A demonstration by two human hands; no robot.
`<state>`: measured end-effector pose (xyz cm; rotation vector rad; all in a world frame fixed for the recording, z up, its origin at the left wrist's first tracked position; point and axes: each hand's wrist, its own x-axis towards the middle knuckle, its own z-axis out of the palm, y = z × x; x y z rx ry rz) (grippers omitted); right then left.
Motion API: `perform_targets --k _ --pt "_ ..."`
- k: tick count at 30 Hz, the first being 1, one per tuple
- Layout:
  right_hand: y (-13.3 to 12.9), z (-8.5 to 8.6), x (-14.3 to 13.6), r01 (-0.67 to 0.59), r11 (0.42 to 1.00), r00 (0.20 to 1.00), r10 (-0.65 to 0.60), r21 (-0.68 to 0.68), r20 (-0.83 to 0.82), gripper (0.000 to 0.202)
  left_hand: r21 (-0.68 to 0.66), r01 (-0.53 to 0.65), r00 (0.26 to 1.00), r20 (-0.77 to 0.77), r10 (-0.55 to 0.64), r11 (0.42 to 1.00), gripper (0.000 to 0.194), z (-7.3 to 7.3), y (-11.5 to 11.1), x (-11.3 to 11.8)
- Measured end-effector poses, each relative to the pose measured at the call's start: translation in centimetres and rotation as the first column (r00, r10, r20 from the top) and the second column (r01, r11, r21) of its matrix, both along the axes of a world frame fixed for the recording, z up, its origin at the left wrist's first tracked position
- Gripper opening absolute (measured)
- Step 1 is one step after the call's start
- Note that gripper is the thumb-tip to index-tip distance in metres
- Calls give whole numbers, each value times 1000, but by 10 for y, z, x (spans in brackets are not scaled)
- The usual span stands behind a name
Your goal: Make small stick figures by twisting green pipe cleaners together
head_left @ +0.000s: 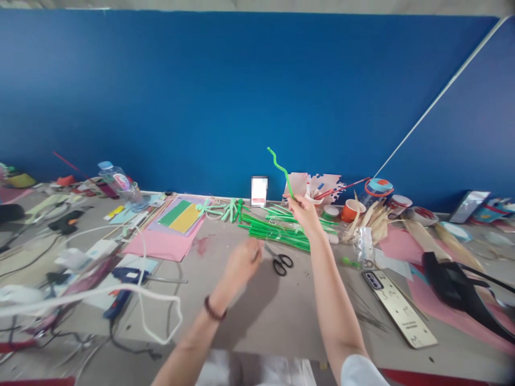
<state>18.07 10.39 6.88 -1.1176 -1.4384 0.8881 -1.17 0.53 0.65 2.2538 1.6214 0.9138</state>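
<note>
Raised over the back of the table, my right hand (302, 213) pinches a bent green pipe cleaner (282, 170), which points upward against the blue wall. My left hand (241, 262) hovers over the tabletop, smeared by motion, with its fingers partly curled; whether they hold anything does not show. Just to its right lie scissors (280, 262) with black handles. Behind the scissors is a bundle of green pipe cleaners (277, 231). Pale green twisted pipe-cleaner shapes (219, 209) lie to the left of that bundle.
Coloured sheets (161, 246) lie to the left, near a blue glue gun (118, 305) and white cable (153, 289). A phone (398, 308) rests on the right, beside a black strap (454, 289). An orange cup (352, 210) and jars line the wall.
</note>
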Motion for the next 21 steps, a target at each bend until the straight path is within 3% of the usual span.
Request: perform_targets --k 2,4,7,13,17,21 --pt "0 -2 -3 25 999 991 -28 26 134 37 23 -86 996 -33 86 996 26 3 57 -8" --pt "1 -6 -6 27 997 956 -45 65 291 34 34 -140 987 -75 142 990 31 -3 100 -21" --pt "6 -17 -15 -35 995 868 -14 89 496 29 38 -148 975 -162 152 988 36 -18 135 -39" --pt "18 -55 -42 -88 996 787 52 29 615 30 18 -116 930 -348 116 993 25 -37 145 -50" --pt "11 -65 -56 20 999 650 -50 49 758 25 67 -81 947 -306 98 994 21 -34 148 -48" --pt "2 -65 -66 70 994 507 -105 80 855 27 80 67 973 -226 -47 995 19 -23 149 -49"
